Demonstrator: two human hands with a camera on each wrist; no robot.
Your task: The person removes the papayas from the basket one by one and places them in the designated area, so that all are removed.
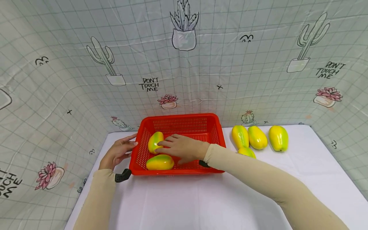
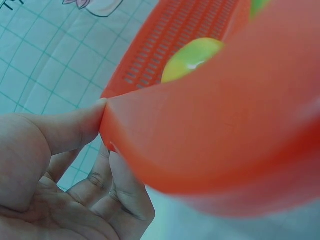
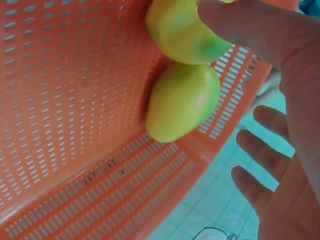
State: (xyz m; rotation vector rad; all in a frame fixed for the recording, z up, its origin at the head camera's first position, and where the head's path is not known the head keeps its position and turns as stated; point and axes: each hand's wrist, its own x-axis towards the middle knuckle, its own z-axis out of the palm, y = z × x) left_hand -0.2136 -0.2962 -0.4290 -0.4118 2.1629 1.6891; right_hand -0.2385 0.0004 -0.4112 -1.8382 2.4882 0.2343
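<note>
We count one red basket (image 1: 184, 123), two yellow-green fruits (image 1: 160, 162) inside its left end, four (image 1: 257, 137) right of it. Left hand (image 1: 117, 152) pinches its left rim; right hand (image 1: 185, 147), fingers extended, grips nothing, over the inside pair. White tabletop (image 1: 184, 201) runs wide before the basket; patterned backdrop (image 1: 201, 70) close behind.

White-covered table (image 1: 178, 204), red slotted basket (image 1: 178, 172), four yellow-green fruits (image 1: 257, 138) beside it
</note>
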